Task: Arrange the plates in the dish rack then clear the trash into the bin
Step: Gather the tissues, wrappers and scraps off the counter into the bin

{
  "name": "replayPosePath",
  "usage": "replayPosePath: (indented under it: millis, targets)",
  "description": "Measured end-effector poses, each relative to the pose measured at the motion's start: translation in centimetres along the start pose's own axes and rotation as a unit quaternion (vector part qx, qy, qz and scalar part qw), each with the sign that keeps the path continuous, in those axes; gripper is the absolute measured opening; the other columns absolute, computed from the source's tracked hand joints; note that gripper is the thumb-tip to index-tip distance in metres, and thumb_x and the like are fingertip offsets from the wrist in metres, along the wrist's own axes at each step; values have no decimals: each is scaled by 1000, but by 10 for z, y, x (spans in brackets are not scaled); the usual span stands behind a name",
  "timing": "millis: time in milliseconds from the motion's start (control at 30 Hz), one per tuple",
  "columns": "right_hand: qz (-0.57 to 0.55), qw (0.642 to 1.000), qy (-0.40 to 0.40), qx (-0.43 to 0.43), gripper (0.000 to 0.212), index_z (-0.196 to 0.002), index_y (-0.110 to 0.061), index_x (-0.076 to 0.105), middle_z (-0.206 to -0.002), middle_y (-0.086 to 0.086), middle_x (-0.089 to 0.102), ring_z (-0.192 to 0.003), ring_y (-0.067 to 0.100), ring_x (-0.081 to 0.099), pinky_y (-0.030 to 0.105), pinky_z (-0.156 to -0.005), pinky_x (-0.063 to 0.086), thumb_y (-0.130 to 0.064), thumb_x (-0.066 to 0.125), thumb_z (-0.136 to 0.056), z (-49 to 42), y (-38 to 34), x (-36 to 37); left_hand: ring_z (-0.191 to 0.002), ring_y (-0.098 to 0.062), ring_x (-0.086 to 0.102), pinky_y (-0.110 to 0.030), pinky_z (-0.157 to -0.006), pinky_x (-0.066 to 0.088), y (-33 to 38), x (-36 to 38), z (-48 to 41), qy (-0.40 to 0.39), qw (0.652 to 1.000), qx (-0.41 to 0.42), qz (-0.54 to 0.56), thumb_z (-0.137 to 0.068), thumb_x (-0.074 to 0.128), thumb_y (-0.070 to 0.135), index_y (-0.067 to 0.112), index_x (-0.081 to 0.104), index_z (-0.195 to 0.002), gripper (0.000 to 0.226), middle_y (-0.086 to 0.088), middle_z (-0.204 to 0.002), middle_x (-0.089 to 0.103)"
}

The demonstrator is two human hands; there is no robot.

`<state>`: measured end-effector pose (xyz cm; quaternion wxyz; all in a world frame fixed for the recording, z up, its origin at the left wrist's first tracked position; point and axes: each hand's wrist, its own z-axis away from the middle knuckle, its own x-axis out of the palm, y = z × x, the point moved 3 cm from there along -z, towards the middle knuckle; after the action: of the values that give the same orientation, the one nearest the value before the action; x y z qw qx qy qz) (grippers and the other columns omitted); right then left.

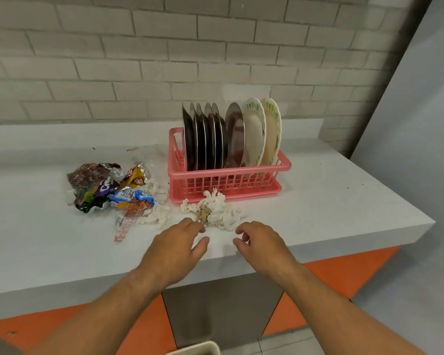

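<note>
A pink dish rack [228, 184] stands on the white counter [331, 208] and holds several steel plates [208, 142] and two patterned ceramic plates [263, 131], all upright. Crumpled white tissues [217, 210] lie just in front of the rack. A heap of colourful snack wrappers [108, 187] lies to the rack's left. My left hand [176, 248] hovers just short of the tissues, fingers loosely curled and holding nothing. My right hand [260, 242] is beside it, also loosely curled and holding nothing. A cream bin rim [200, 349] shows at the bottom edge.
A grey brick wall rises behind the counter. The counter's right end stops at a corner near a pale wall panel. Orange and grey cabinet fronts [338, 272] lie below the counter edge. More white tissue [157, 216] sits by the wrappers.
</note>
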<state>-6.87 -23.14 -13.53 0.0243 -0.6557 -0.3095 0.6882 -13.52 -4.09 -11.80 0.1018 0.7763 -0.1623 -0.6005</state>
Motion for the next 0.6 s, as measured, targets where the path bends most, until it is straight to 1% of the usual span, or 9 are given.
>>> replayPosePath:
  millis: [67, 167, 267, 300, 367, 400, 467, 533, 600]
  targets:
    - [12, 1000, 21, 6, 32, -124, -27, 56, -116, -7, 57, -98, 12, 55, 28, -83, 48, -40, 50, -96, -15, -7, 2, -98, -8, 56, -23, -78, 43, -11, -1, -18, 3, 1000, 5, -10, -97, 42, 41, 30, 55, -121, 30, 14, -117, 55]
    - [44, 997, 60, -2, 38, -128, -28, 53, -120, -4, 53, -106, 16, 51, 32, -87, 48, -42, 53, -94, -43, -16, 4, -95, -10, 56, -25, -75, 42, -25, -3, -41, 17, 1000, 9, -2, -96, 44, 38, 29, 57, -118, 27, 12, -115, 55]
    - [90, 993, 76, -18, 48, -132, -29, 50, -123, -3, 48, -110, 19, 44, 36, -90, 41, -48, 58, -88, -69, -25, 10, -95, -12, 57, -27, -75, 44, -39, -5, -54, 17, 1000, 15, -4, -95, 46, 37, 28, 58, -117, 27, 11, -113, 55]
    - [109, 991, 69, -23, 49, -131, -29, 51, -123, -3, 46, -110, 20, 42, 37, -91, 38, -49, 58, -87, -75, -27, 14, -95, -12, 57, -27, -75, 45, -43, -5, -58, 17, 1000, 16, -4, -95, 46, 37, 27, 58, -117, 27, 11, -112, 55]
    - [132, 989, 57, -33, 40, -126, -28, 57, -123, -2, 46, -110, 21, 40, 38, -90, 35, -46, 54, -91, -85, -26, 22, -94, -12, 57, -26, -73, 44, -50, -5, -64, 18, 1000, 14, 1, -95, 46, 38, 27, 58, -118, 28, 11, -112, 55]
    - [127, 989, 61, -38, 33, -121, -27, 62, -121, -2, 48, -109, 20, 41, 38, -89, 35, -42, 52, -93, -89, -24, 23, -94, -12, 57, -26, -72, 43, -53, -5, -67, 21, 1000, 13, 1, -95, 46, 38, 27, 58, -118, 28, 11, -112, 55]
    - [83, 991, 93, -44, 25, -112, -25, 69, -113, -4, 54, -104, 19, 45, 36, -87, 39, -35, 52, -96, -97, -19, 17, -95, -11, 57, -26, -73, 45, -54, -4, -72, 25, 1000, 10, 4, -95, 46, 37, 27, 58, -118, 28, 11, -113, 55]
    - [27, 990, 128, -45, 22, -108, -25, 71, -107, -5, 61, -99, 17, 48, 35, -86, 42, -32, 55, -95, -104, -13, 3, -95, -12, 57, -28, -75, 47, -54, -2, -77, 31, 999, 8, 11, -95, 47, 36, 26, 59, -118, 27, 10, -113, 56]
    - [-20, 989, 140, -48, 19, -106, -24, 73, -101, -4, 68, -95, 17, 56, 33, -85, 45, -29, 59, -94, -110, -7, -14, -94, -13, 58, -28, -74, 47, -50, 0, -80, 37, 999, 0, 15, -95, 48, 35, 25, 60, -117, 26, 10, -111, 56]
